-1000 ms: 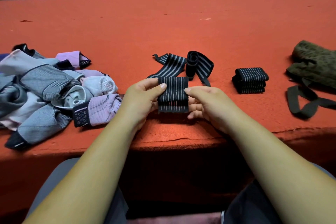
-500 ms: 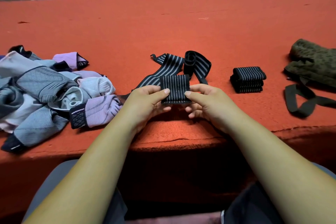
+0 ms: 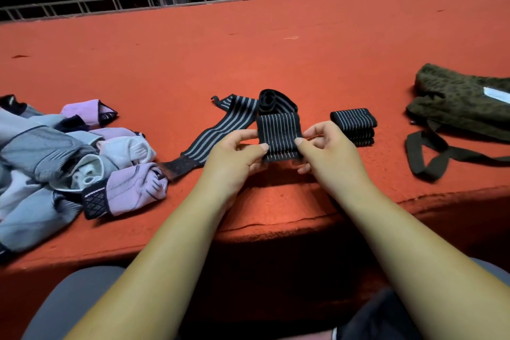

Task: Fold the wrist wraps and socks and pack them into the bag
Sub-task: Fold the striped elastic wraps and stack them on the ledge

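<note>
So this is mid-fold on a wrist wrap, second one by the look of it. Both hands are pinching a half-folded striped wrap [image 3: 278, 135] and holding it just above the front part of the red worktop [image 3: 276, 58]. The left hand [image 3: 234, 152] has its thumb on the front face and fingers curled behind the left edge. The right hand [image 3: 325, 146] does the same on the right edge. One finished wrap [image 3: 353, 124] already sits as a neat little stack just right of the right hand. There's also a loose striped strap [image 3: 220, 130] lying flat, running from behind the left hand out toward the socks, plus a dark curled bit [image 3: 271, 99] right behind the held bundle (can't tell if that curl is the tail of the one being folded or part of the loose strap). The sock pile [image 3: 82, 163] is well off to the left in a grey and lilac heap and doesn't look folded. The olive bag [image 3: 455, 102] is slumped at the far right with its strap [image 3: 430, 157] looped in front, and nothing seems packed yet. So I'd say the task is early on: wraps partly done, socks and packing all to come. Next move probably calls for flipping the bundle over whatever length is left, keeping the edges squared and a firm pinch so the stretchy layers don't spring open. After that it goes down beside the finished stack.
</note>
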